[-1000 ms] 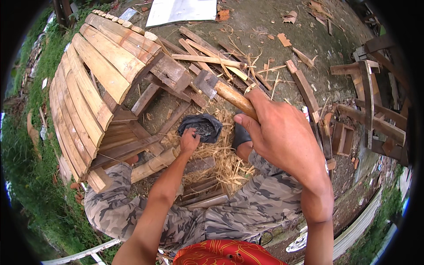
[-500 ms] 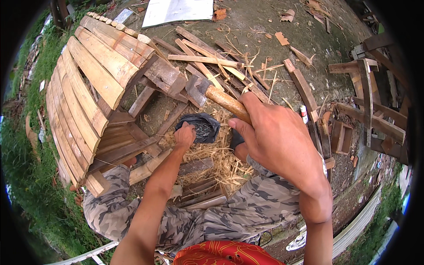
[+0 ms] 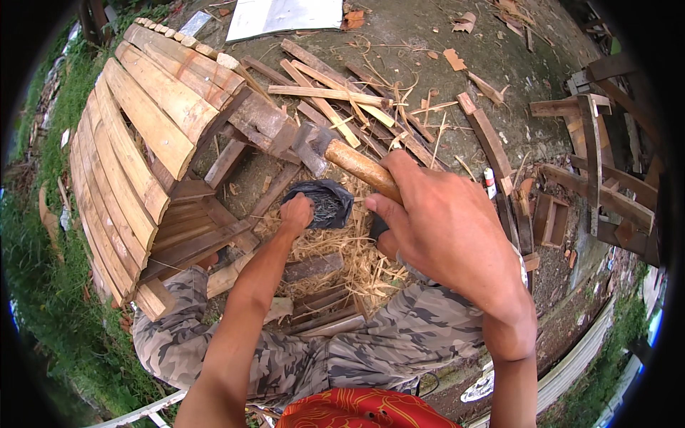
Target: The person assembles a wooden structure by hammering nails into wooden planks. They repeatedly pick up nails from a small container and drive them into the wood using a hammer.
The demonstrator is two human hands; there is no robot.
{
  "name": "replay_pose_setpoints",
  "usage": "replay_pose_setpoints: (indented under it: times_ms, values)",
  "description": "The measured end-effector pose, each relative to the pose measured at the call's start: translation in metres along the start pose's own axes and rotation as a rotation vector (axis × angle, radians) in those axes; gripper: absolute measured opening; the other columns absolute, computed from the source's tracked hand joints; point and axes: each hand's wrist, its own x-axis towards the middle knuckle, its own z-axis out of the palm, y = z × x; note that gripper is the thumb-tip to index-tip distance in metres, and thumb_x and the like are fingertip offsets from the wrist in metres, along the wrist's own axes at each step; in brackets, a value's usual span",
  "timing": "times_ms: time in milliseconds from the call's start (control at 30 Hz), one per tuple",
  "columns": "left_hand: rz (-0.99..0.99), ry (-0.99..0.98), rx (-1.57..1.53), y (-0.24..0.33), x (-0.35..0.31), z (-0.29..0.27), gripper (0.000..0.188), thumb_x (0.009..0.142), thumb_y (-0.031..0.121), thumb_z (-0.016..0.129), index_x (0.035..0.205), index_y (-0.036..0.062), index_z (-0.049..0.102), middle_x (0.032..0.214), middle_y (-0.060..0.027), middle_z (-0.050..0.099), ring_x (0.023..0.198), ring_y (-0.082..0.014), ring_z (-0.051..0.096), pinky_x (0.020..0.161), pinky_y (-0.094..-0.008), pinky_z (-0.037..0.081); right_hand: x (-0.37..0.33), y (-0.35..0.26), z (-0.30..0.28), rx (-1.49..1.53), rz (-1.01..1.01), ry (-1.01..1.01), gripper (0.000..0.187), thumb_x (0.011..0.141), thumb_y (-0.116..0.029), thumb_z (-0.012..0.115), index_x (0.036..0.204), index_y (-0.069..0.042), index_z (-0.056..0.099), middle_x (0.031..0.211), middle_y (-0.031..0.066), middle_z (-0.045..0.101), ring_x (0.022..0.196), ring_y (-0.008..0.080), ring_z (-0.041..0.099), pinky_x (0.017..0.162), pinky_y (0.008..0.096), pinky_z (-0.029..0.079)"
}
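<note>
My right hand (image 3: 453, 225) is wrapped round the wooden handle of a hammer (image 3: 360, 168), its metal head pointing left. My left hand (image 3: 297, 212) is at the left side of a dark plastic bag (image 3: 345, 215), fingers curled and pressed together. Grey nails (image 3: 326, 207) lie loose in the bag; whether any are between my fingertips is hidden. Left of my hands stands a wooden structure (image 3: 150, 121) covered with overlapping pale slats, with a dark beam end (image 3: 264, 121) close to the hammer head.
Wood shavings (image 3: 342, 250) surround the bag. A heap of wooden strips (image 3: 342, 93) lies beyond it. Wooden frames (image 3: 592, 157) stand at the right, near a small wooden box (image 3: 551, 221). A white sheet (image 3: 285, 16) lies at the far edge, with grass along the left.
My left hand has shifted slightly up and left at the bag, its fingers still curled. The hammer remains in my right hand, nearly still. The view has shifted a little.
</note>
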Motion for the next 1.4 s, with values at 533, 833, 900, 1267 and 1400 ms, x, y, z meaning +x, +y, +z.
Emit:
replay_pose_setpoints:
  times_ms: [533,833,900,1267,1400]
  values:
    - [0.082,-0.102,0.164,0.002,0.003,0.014,0.028,0.095,0.014,0.062,0.119,-0.0003,0.057,0.125,-0.0210,0.054,0.117,-0.0371,0.061,0.094,-0.0482,0.054,-0.001,0.002,0.004,-0.032,-0.041,0.022,0.028,0.095,-0.023,0.069,0.101,-0.003,0.050,0.074,0.0214,0.067,0.073,0.0459,0.066,0.063,0.0562,0.050]
    - [0.023,-0.116,-0.353,-0.026,0.010,-0.001,0.022,0.105,0.023,0.055,0.107,0.0005,0.057,0.109,-0.0169,0.067,0.096,-0.0343,0.067,0.085,-0.0462,0.055,-0.004,0.005,0.004,-0.017,-0.061,0.038,0.027,0.096,-0.022,0.067,0.103,-0.002,0.050,0.072,0.0217,0.066,0.071,0.0460,0.066,0.062,0.0556,0.050]
    - [-0.053,-0.245,-0.725,-0.030,0.015,-0.005,0.019,0.104,0.020,0.057,0.107,0.0004,0.059,0.105,-0.0138,0.071,0.086,-0.0252,0.068,0.078,-0.0396,0.057,-0.004,0.005,0.004,-0.010,-0.065,0.036,0.027,0.097,-0.022,0.067,0.103,-0.002,0.050,0.072,0.0217,0.066,0.070,0.0461,0.065,0.062,0.0556,0.049]
    - [-0.356,-0.402,-1.245,-0.015,0.013,-0.010,0.016,0.101,0.007,0.062,0.114,-0.0008,0.063,0.109,-0.0124,0.072,0.090,-0.0182,0.071,0.080,-0.0315,0.062,-0.004,0.006,0.008,-0.041,-0.144,0.067,0.026,0.098,-0.017,0.065,0.102,0.006,0.055,0.069,0.0245,0.068,0.069,0.0439,0.071,0.061,0.0514,0.057]
    - [-0.365,-0.409,-1.253,-0.013,0.009,-0.010,0.023,0.099,0.004,0.063,0.121,-0.0021,0.062,0.113,-0.0132,0.071,0.096,-0.0200,0.072,0.087,-0.0324,0.062,-0.004,0.006,0.007,-0.038,-0.142,0.073,0.026,0.097,-0.018,0.065,0.101,0.006,0.056,0.069,0.0247,0.068,0.069,0.0438,0.071,0.062,0.0512,0.057]
